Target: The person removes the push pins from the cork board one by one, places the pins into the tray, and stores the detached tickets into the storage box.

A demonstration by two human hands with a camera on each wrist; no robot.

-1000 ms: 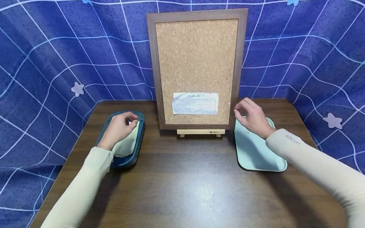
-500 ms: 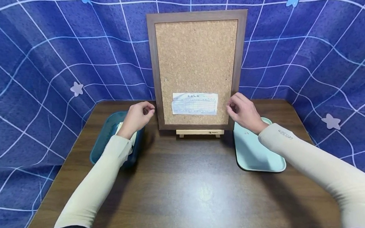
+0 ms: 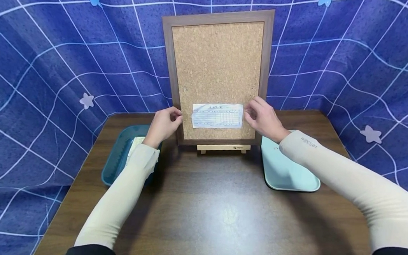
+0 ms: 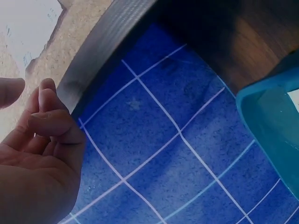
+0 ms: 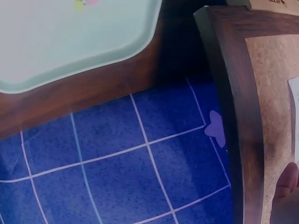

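A small printed form (image 3: 216, 116) with blue table lines lies flat against the lower part of a cork board (image 3: 218, 62); its left edge is uneven. My left hand (image 3: 164, 126) is at the board's left frame, fingers loosely bent. In the left wrist view the left hand (image 4: 44, 149) holds nothing visible, and the form (image 4: 30, 28) is beyond it. My right hand (image 3: 265, 118) is in front of the cork with curved fingertips at the form's right edge; whether they touch it I cannot tell. The right wrist view catches only a fingertip (image 5: 286, 186) near the paper.
The board leans on a light wooden stand (image 3: 223, 148) on a brown table (image 3: 199, 205). Left stands a dark teal tray (image 3: 112, 164) with pale paper (image 3: 135, 143) in it. A light mint tray (image 3: 289, 171) lies right. Blue curtain (image 3: 89, 58) hangs behind.
My left hand has moved right, from over the teal tray to the board's frame. My right hand has moved left, from the frame to the form's right edge. The form stays put.
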